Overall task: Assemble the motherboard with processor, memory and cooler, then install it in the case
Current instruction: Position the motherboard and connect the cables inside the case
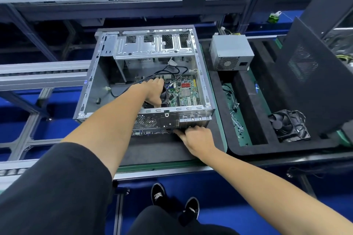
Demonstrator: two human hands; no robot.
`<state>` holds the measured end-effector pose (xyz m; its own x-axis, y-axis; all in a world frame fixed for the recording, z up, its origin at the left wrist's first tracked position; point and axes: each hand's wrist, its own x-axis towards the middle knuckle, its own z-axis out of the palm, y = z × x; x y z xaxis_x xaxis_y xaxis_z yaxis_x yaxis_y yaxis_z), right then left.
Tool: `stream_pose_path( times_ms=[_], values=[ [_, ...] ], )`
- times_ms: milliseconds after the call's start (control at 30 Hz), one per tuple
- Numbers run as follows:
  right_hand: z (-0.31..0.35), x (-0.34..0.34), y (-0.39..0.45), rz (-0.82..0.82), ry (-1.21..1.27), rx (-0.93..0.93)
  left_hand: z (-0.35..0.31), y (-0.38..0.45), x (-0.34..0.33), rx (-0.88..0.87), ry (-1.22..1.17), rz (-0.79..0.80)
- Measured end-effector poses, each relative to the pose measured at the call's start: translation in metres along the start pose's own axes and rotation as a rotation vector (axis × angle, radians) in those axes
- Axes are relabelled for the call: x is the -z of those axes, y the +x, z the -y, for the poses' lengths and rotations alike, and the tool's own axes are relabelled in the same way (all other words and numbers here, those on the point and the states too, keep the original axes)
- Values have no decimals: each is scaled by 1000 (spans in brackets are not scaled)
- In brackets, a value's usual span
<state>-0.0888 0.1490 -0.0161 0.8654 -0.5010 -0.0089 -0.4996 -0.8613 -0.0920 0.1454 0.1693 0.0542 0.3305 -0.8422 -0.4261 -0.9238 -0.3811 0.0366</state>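
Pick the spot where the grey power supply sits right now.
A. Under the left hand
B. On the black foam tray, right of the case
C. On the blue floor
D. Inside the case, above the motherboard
B: the power supply stands on the black foam tray, outside and right of the open case.

**Even overhead light, wide-angle warp at the edges**

The scene is brightly and evenly lit from above, with soft, short shadows. Inside the open case (145, 74) the metal walls catch a pale sheen, and the floor under the bench falls into deep blue-black shade. Straight rails bow strongly toward the frame edges. The centre is fairly sharp; the sleeve (51, 187) and the corners look soft and smeared.
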Motion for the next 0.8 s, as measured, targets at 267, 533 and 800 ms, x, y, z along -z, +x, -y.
stream_pose_path(
  times_ms=[267,533,800],
  values=[
    [-1,-9,9,-4,43,100,-5,-4,-3,0,73,-13],
    [-1,-15,10,-30,115,103,4,-6,4,-62,50,-49],
    [-2,-15,8,-20,136,64,-2,1,13,-59,-14,93]
  ],
)
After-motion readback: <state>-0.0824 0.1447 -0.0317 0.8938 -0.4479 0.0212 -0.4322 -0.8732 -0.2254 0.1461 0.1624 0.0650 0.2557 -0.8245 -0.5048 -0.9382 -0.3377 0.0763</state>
